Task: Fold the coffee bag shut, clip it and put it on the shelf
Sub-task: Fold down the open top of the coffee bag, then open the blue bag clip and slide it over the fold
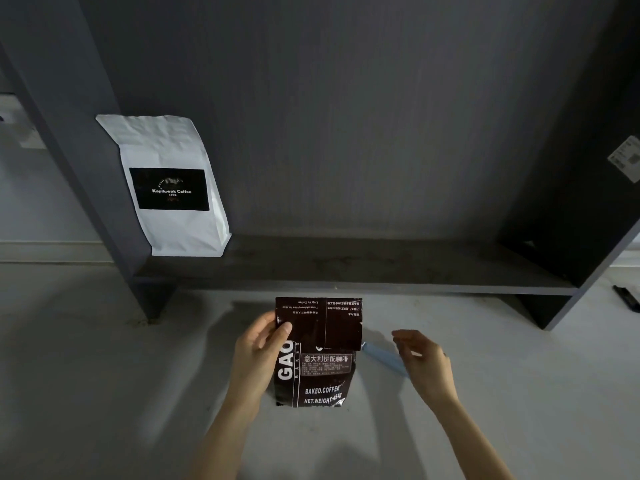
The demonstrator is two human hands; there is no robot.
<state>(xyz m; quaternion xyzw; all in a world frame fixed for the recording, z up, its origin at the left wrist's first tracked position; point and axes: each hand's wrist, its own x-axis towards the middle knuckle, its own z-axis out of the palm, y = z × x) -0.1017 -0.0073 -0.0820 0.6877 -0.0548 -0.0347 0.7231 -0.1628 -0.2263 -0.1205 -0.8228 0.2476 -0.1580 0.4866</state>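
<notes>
Only 1 view was given, from a camera worn on the person's head. It looked forward and steeply down over a pale tabletop (104, 375), whose near edge fell below the bottom of the frame. Both forearms entered from the bottom edge, so the left hand (258, 355) and right hand (424, 358) sat close to the lens, in the lower middle. The dark shelf (346, 271) stood farther off, along the far part of the tabletop; its board crossed the middle of the frame and its back panel filled the upper half. The wide lens splayed the shelf's side walls outward toward the top corners.
</notes>
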